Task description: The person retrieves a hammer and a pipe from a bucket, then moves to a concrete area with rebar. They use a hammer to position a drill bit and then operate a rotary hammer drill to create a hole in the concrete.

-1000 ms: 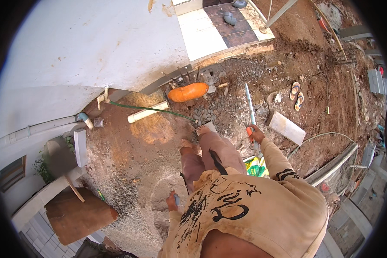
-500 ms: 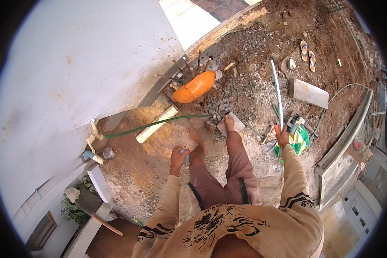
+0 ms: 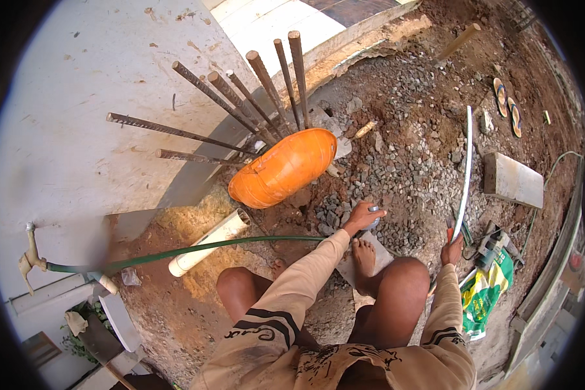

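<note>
My left hand (image 3: 363,217) reaches low over the gravel, just ahead of my right foot. Its fingers are closed around a small blue-grey object (image 3: 372,225), mostly hidden by the hand. Off to the right, my right hand (image 3: 451,249) grips the orange end of a long, thin, pale blade-like strip (image 3: 467,169), which points away from me. Whether the strip and the orange part are one tool, I cannot tell. Grey stones (image 3: 335,211) lie around the left hand. Beside the right hand, a dark power tool (image 3: 491,249) rests by a green, yellow and white sack (image 3: 487,292).
An orange rounded container (image 3: 283,168) lies ahead, with several upright rusty rebars (image 3: 266,84) behind it. A green hose (image 3: 208,247) crosses over a cream pipe (image 3: 208,243) from a wall tap (image 3: 31,257). To the right are a pale block (image 3: 513,181) and sandals (image 3: 507,107).
I have gone from standing to a squat, knees bent. My left hand has moved forward and right with the blue-grey object. My right hand still holds the strip, now farther right in view.
</note>
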`<state>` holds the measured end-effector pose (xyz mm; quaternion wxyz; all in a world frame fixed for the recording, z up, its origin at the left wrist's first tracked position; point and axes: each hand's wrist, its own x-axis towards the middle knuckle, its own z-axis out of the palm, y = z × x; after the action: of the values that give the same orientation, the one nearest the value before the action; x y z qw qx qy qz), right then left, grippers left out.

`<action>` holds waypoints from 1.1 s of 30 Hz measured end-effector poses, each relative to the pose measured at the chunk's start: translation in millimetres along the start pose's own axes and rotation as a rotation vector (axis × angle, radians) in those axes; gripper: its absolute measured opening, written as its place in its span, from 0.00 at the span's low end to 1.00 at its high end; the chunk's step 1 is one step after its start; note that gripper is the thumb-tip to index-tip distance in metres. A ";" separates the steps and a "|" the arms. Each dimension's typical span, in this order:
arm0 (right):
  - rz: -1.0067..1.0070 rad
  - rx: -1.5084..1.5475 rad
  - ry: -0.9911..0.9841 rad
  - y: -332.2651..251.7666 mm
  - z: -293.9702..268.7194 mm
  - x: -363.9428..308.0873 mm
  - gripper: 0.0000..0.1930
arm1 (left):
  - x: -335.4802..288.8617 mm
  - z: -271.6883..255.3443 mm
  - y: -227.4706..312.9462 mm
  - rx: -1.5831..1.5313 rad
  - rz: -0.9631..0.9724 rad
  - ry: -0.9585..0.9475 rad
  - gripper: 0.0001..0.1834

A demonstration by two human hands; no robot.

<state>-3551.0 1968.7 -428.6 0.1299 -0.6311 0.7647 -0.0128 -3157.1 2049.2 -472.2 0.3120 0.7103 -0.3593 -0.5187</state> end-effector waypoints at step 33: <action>-0.341 0.407 -0.155 -32.5 50.8 144.4 0.22 | -45.0 -117.4 72.9 -0.195 0.276 0.647 0.18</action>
<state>-3533.4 1829.6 -498.0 0.3082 -0.7107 0.6168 -0.1396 -3067.1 2055.1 -358.3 0.5429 0.7494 -0.2833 -0.2520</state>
